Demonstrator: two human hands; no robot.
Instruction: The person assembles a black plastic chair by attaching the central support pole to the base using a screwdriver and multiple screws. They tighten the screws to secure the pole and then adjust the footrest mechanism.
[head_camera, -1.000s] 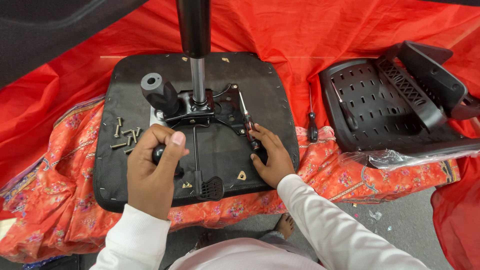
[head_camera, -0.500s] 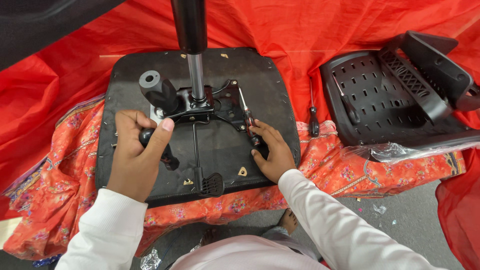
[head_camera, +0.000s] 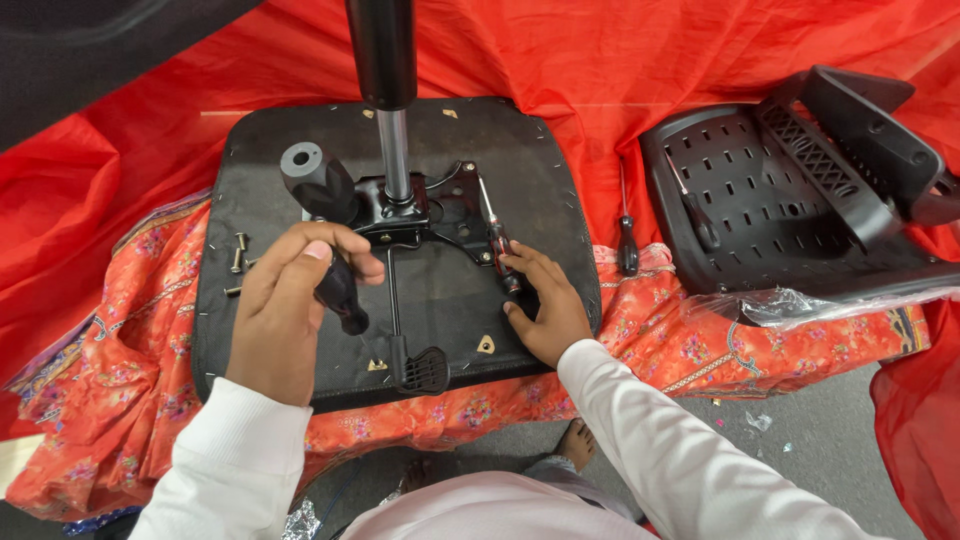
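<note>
From my feed the scene is brightly and evenly lit from above, with saturated colour on the red cloth (head_camera: 700, 50) and only soft, short shadows under my left hand (head_camera: 290, 300) and right hand (head_camera: 540, 305). There is a mild sheen on the metal column (head_camera: 397, 155) and glare on the clear plastic wrap (head_camera: 800, 300). Focus is sharp at the centre, while the wide lens bows straight edges near the corners, and the dark shape (head_camera: 100, 50) at top left is close and soft.

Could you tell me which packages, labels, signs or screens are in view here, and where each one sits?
Clear plastic wrapping: crumpled, see-through film under the front edge of the black perforated chair back, at the right on the red cloth.
No labels, signs or screens can be made out.
</note>
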